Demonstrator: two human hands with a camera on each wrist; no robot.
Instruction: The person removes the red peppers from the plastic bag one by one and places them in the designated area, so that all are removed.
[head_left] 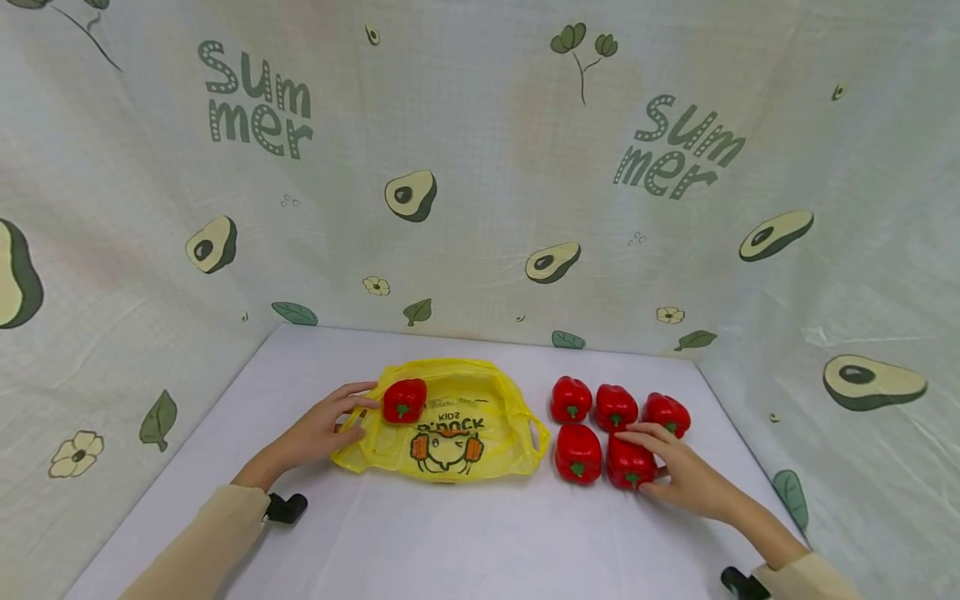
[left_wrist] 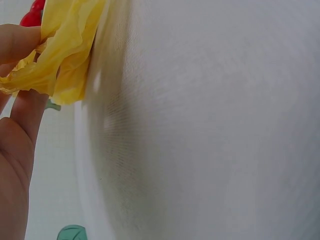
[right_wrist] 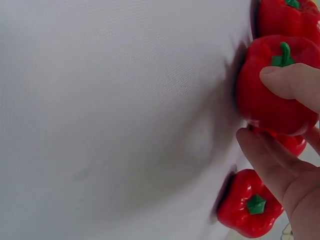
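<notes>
A yellow plastic bag (head_left: pixel 510 442) with a cartoon print lies flat and spread out. One red bell pepper (head_left: pixel 405 400) rests on its left part. My left hand (head_left: pixel 321 429) pinches the bag's left edge, where the left wrist view shows the crumpled yellow plastic (left_wrist: pixel 70 55) between thumb and fingers. On the right, my right hand (head_left: pixel 686 471) grips the nearest right-hand red bell pepper (head_left: pixel 626 462). The right wrist view has the thumb on that pepper (right_wrist: pixel 270 100) near its green stem, with fingers along its side.
Right of the bag, more red bell peppers stand in two rows: one (head_left: pixel 578 454) beside the gripped one, and three behind, at left (head_left: pixel 571 400), middle (head_left: pixel 616 407) and right (head_left: pixel 667 413). A printed cloth (head_left: pixel 480 250) hangs around the white table (head_left: pixel 450 542).
</notes>
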